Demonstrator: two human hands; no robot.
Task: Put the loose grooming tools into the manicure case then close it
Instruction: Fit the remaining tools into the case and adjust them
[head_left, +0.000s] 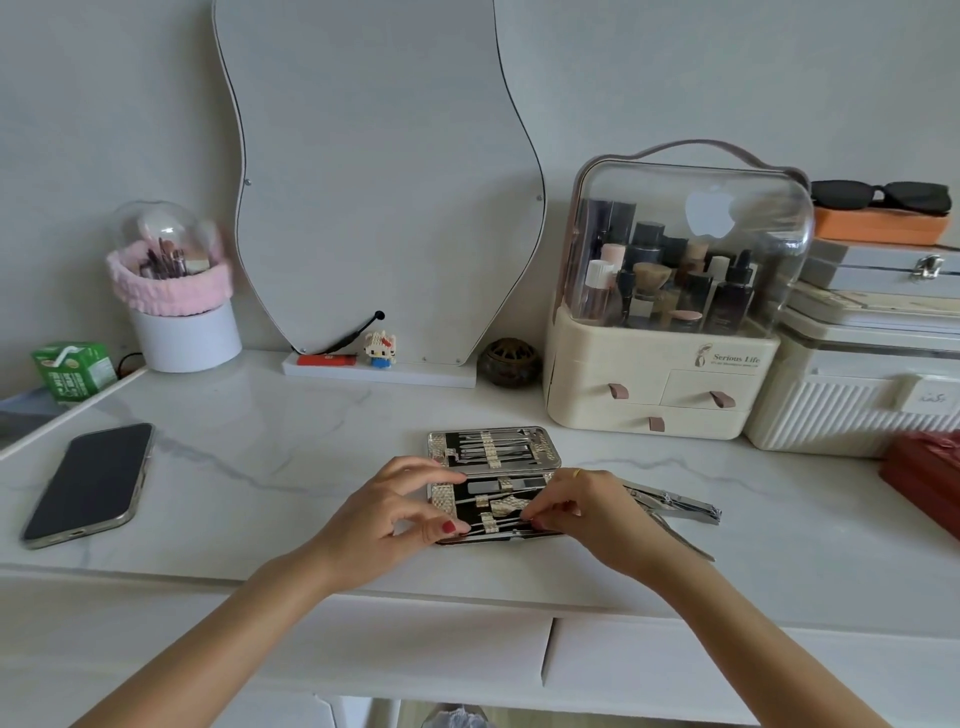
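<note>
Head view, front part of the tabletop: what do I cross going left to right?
Phone → left hand → open manicure case → right hand → loose nail clippers → red case at the right edge.

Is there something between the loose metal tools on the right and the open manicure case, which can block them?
Only the right hand, working in the manicure case, lies between. The loose tools rest on the table just beyond its wrist; no other object stands there.
</note>
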